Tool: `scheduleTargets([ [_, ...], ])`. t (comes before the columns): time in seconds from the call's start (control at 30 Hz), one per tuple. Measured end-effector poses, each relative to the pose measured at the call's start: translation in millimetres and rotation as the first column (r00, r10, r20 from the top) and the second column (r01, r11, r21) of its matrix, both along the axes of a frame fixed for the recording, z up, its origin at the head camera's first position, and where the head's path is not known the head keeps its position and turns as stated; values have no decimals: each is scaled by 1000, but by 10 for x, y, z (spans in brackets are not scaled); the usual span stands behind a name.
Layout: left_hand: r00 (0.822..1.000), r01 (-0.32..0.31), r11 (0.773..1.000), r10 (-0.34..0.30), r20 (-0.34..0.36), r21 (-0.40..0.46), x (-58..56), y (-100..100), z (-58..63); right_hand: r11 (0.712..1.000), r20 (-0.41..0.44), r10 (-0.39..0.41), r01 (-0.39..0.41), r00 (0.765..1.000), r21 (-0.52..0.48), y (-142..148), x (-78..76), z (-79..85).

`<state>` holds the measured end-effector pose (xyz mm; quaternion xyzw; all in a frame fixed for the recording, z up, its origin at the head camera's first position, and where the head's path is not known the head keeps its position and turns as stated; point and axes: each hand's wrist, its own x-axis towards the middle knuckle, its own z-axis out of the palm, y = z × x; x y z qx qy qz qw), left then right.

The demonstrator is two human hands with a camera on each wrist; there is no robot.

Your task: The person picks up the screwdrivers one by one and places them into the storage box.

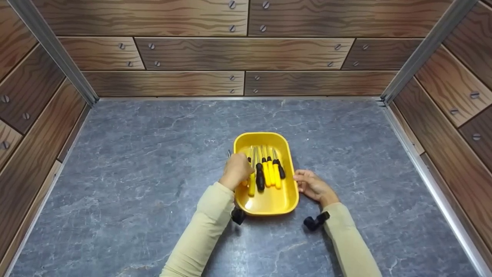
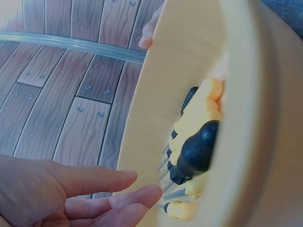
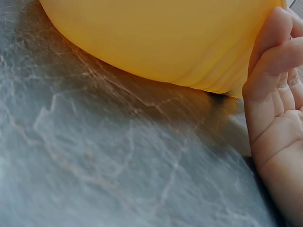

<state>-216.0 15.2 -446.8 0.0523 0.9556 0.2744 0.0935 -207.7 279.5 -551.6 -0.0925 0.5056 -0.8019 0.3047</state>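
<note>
A yellow plastic tray (image 1: pixel 265 206) holds several screwdrivers (image 1: pixel 260 177) with black or yellow handles, shafts pointing away. My left hand (image 1: pixel 237 169) is over the tray's left side and hides part of the leftmost tools. In the left wrist view its thumb and fingers reach toward the shafts, with nothing seen between them. A thin metal tip (image 1: pixel 229 154) shows just left of that hand; what it belongs to is hidden. At the tray's right wall, my right hand (image 1: pixel 313 186) holds the rim with bent fingers, one fingertip showing at the edge in the left wrist view.
The tray stands on a grey marbled tabletop (image 1: pixel 146 165). Wood-patterned walls (image 1: pixel 192 82) with metal edge strips close off the back and sides. Dark wrist mounts (image 1: pixel 316 222) sit below the hands, the left one beside the tray's near corner.
</note>
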Motion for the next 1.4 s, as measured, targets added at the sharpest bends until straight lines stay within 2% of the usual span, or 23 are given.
scheduleTargets([
  [0.17, 1000, -14, 997, 14, 7, 72, 6, -49, 10, 1000, -1, 1, -1, 1000, 9, 1, -1, 0],
  [0.33, 999, -8, 997, 11, -30, 75, 10, -104, 16, 1000, -1, 1, -1, 1000, 3, 2, 0, 2],
  [0.43, 1000, -15, 995, 17, -13, 96, 7, -130, 21, 1000, -5, 4, -4, 1000, -1, 3, 0, 0],
  [0.63, 997, -68, 985, 62, 44, 160, -4, -169, 30, 1000, -16, 7, -7, 1000, -1, 4, 1, -2],
  [1.0, 995, -91, 982, 84, 44, 163, -16, -242, 55, 1000, -1, 2, -2, 1000, -7, -3, 0, -2],
  [1.4, 997, -81, 980, 83, -2, 184, -29, -360, 40, 1000, 4, 3, -3, 1000, 1, -1, -2, 6],
])
